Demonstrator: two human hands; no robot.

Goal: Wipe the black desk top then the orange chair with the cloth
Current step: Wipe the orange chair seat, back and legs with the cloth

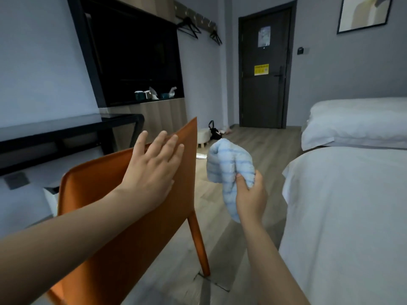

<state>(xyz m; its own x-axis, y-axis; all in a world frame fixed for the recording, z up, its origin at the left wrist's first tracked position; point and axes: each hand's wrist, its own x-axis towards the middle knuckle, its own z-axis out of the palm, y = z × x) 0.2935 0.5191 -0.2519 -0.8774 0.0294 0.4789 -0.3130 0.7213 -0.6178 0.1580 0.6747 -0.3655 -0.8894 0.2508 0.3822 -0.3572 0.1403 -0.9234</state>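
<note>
One orange chair point(123, 227), left hand point(152, 170) flat (fingers spread), right hand point(251, 199) clutching one cloth point(229, 166)

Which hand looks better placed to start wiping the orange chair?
The right hand: it already grips the blue cloth beside the orange chair. The left hand is open and empty, flat against the chair's back.

Single head cam, looks fwd/down, close over both forearms, facing the door point(264, 67) across room

Dim, bluish room; edges bowed, slightly soft, perhaps motion blur.
</note>
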